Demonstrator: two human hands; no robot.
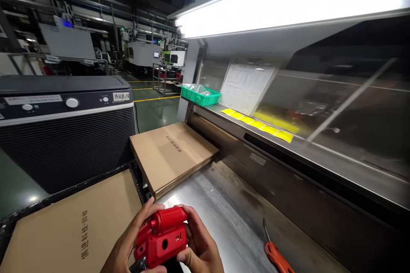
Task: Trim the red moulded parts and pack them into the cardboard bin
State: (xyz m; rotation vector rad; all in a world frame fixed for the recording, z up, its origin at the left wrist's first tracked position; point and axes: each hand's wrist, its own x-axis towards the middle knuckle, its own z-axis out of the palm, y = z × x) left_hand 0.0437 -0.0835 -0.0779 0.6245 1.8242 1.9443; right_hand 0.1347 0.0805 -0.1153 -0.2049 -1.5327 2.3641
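A red moulded plastic housing [166, 239] with a rounded cylinder along its top and a dark round hole in its face is held up near the bottom middle of the view. My left hand [128, 236] grips its left side, fingers closed round it. From the other side my right hand [201, 243] holds it, the thumb pressed on the lower right corner. A small dark piece by my left fingers is too unclear to name. To the right, an orange-handled tool [277, 258] with a thin curved metal tip lies on the metal worktable [218, 209].
Stacked flat cardboard [174, 149] sits at the table's far left. Below left is a black-edged container with a cardboard sheet [64, 226]. A green tray [200, 96] and yellow labels [256, 124] lie on the shelf. An air cooler [64, 136] stands left; a lamp [288, 4] hangs above.
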